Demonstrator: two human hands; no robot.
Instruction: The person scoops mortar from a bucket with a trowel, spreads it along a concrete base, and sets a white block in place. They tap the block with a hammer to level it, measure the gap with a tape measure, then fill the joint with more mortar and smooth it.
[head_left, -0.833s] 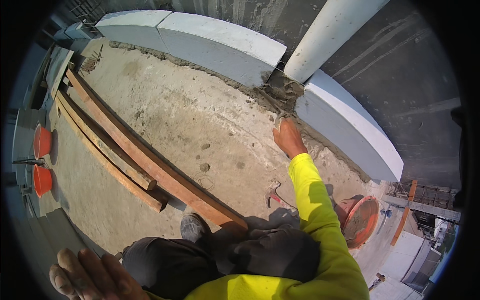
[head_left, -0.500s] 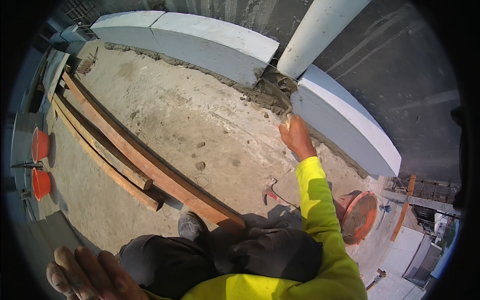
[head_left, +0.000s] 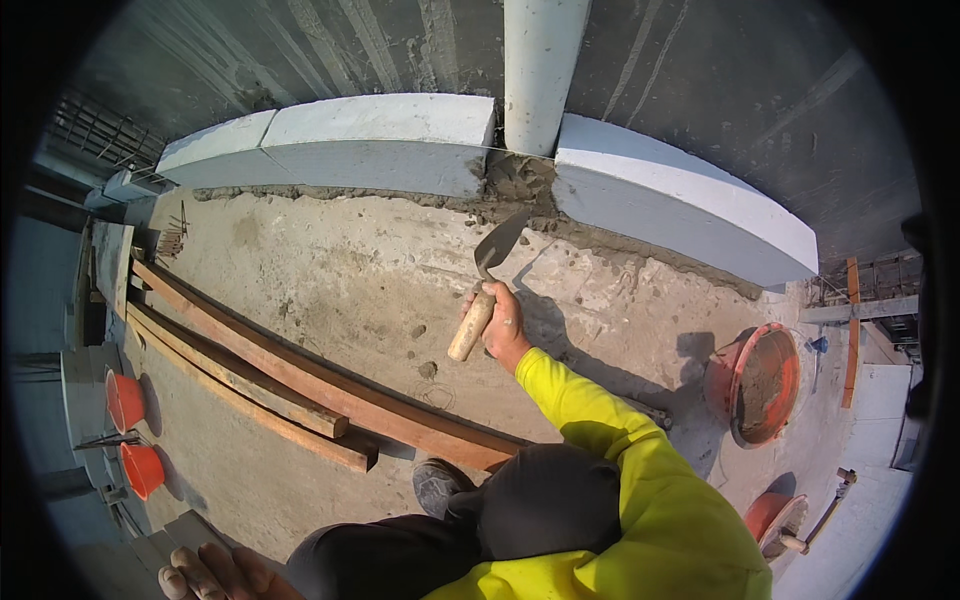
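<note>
My right hand (head_left: 502, 322) grips the wooden handle of a trowel (head_left: 497, 244), its metal blade pointing up over the concrete floor (head_left: 260, 260). Beyond it, grey mortar (head_left: 517, 182) fills the gap between two white block segments (head_left: 370, 155), at the foot of a white pipe (head_left: 542, 75). A strip of mortar runs along the base of the blocks. My left hand (head_left: 215, 577) is low at the bottom left, fingers slightly bent and apart; I see nothing held in it, and its palm is hidden.
Long timbers (head_left: 340, 405) lie on the left, with two orange buckets (head_left: 142, 470) beyond them. An orange tub of mortar (head_left: 762, 385) stands at right, another container (head_left: 770, 515) lower right. A dark wall (head_left: 700, 90) rises behind the blocks; steel rebar (head_left: 100, 125) shows at far left.
My right hand has pulled the trowel back from the mortar gap, leftward and raised, so its blade now shows plainly. The view has rotated, and more of the lower-right container is visible.
</note>
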